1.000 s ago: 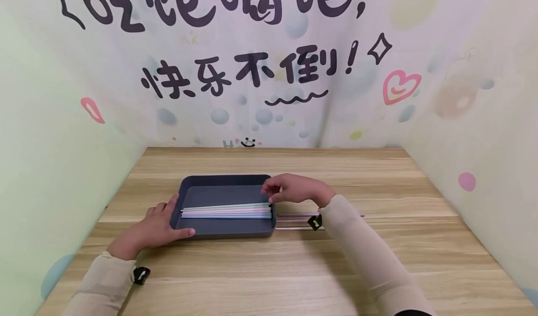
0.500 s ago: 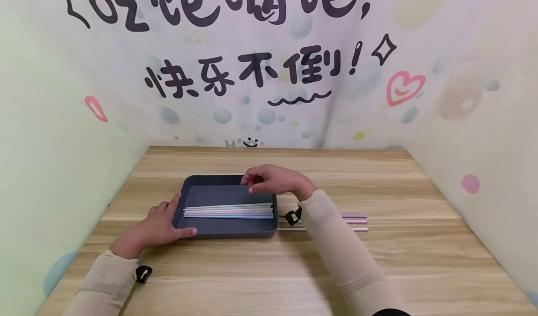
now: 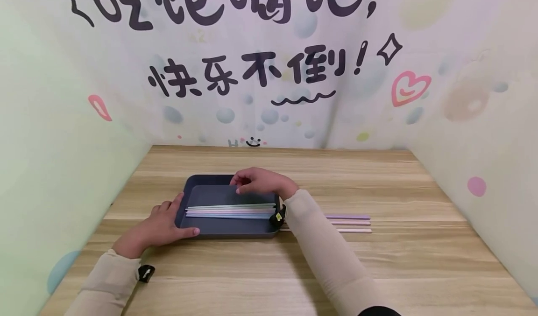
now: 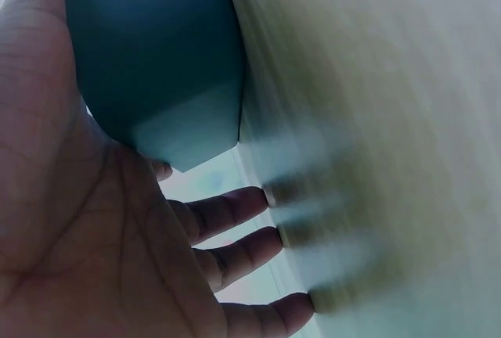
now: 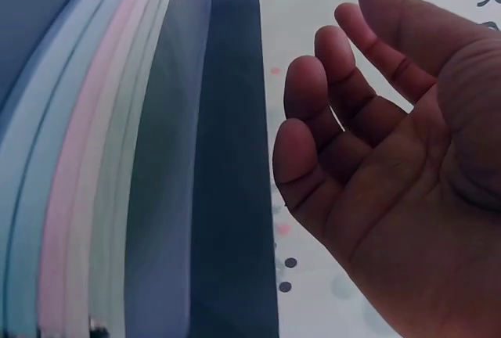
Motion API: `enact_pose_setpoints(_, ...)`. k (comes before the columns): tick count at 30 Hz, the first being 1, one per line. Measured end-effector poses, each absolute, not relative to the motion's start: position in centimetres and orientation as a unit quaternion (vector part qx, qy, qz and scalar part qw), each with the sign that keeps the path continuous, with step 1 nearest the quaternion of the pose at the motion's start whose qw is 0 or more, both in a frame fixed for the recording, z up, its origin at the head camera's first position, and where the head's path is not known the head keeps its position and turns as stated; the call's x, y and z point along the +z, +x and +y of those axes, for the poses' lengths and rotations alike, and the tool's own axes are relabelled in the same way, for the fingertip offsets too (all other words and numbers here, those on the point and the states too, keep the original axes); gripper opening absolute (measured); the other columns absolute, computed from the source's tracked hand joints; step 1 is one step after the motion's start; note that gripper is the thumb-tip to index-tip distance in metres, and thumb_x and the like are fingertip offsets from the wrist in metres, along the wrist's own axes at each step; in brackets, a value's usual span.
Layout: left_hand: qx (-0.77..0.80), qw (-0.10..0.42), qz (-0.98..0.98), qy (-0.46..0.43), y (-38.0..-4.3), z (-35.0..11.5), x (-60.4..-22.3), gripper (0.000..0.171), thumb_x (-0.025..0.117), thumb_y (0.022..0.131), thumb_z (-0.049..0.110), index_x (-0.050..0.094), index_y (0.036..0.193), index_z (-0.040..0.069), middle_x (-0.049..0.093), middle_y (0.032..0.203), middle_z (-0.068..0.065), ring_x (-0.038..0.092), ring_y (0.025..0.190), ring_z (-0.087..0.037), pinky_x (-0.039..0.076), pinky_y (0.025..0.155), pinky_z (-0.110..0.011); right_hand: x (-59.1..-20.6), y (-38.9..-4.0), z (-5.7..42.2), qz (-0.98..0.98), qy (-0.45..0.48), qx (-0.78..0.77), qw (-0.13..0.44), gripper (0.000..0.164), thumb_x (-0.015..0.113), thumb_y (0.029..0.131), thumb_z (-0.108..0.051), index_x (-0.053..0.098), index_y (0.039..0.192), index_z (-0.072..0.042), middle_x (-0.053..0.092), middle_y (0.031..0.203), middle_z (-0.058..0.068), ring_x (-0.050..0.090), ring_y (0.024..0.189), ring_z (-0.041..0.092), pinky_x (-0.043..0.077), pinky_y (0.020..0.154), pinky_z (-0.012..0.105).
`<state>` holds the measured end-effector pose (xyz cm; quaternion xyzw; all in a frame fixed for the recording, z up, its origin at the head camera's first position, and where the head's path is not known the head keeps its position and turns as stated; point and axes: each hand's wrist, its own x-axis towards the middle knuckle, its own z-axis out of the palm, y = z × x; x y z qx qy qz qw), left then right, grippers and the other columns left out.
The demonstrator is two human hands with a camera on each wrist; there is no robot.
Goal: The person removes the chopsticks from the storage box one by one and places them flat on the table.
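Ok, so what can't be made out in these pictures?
Head view: parts of the loose sticks, hidden by the right sleeve.
Head view: tops of the upper wall writing, cut by the top edge.
Left wrist view: grain of the tabletop, blurred.
Right wrist view: upper ends of the sticks in the tray, cut by the top edge.

The wood-grained tabletop carries a dark, shallow tray toward its ten o'clock. At the tray's three o'clock, loose purple, pink and whitish sticks lie flat, roughly parallel, partly hidden.
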<state>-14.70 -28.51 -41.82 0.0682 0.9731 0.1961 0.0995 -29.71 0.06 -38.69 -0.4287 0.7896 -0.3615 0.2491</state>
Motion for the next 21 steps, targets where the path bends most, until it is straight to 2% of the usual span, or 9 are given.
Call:
enact_pose_setpoints(5,0.196,0.099,0.973,0.069,-14.7,-28.5,-41.8,0.122,0.069,0.079,0.069,0.009,0.154,-0.007,0.03,0.138,-0.045,0.029,0.125,-0.065,0.038,0.093,-0.068,-39.5,-30.2,-0.6,0.788,-0.419,-0.368,0.261,0.027,0.064,0.098,-0.011,0.063,0.122,0.001,0.06,0.095,0.005,0.053,0.088,0.017,0.045,0.078,0.027)
enact_pose_setpoints(11,0.197,0.098,0.973,0.068,-14.8,-28.5,-41.8,0.123,0.069,0.079,0.069,0.008,0.154,-0.007,0.03,0.139,-0.045,0.028,0.125,-0.065,0.038,0.093,-0.068,-41.1,-30.5,-1.0,0.796,-0.401,-0.36,0.275,0.022,0.064,0.098,-0.01,0.064,0.119,-0.003,0.058,0.091,0.003,0.05,0.08,0.014,0.042,0.071,0.024)
enact_pose_setpoints(17,0.194,0.1,0.973,0.07,-14.8,-28.6,-42.1,0.123,0.069,0.079,0.069,0.008,0.155,-0.007,0.03,0.138,-0.045,0.029,0.125,-0.064,0.038,0.093,-0.068,-42.5,-30.2,-1.2,0.818,-0.388,-0.329,0.269,0.017,0.065,0.098,-0.012,0.067,0.114,-0.011,0.06,0.089,0.0,0.051,0.075,0.012,0.043,0.069,0.025)
enact_pose_setpoints(21,0.193,0.099,0.974,0.069,-14.8,-28.6,-42.1,0.124,0.069,0.078,0.07,0.008,0.155,-0.006,0.03,0.139,-0.045,0.029,0.125,-0.064,0.039,0.093,-0.067,-43.0,-30.0,-1.4,0.82,-0.4,-0.318,0.258,0.016,0.065,0.097,-0.011,0.068,0.113,-0.012,0.061,0.091,-0.001,0.052,0.078,0.011,0.044,0.071,0.024)
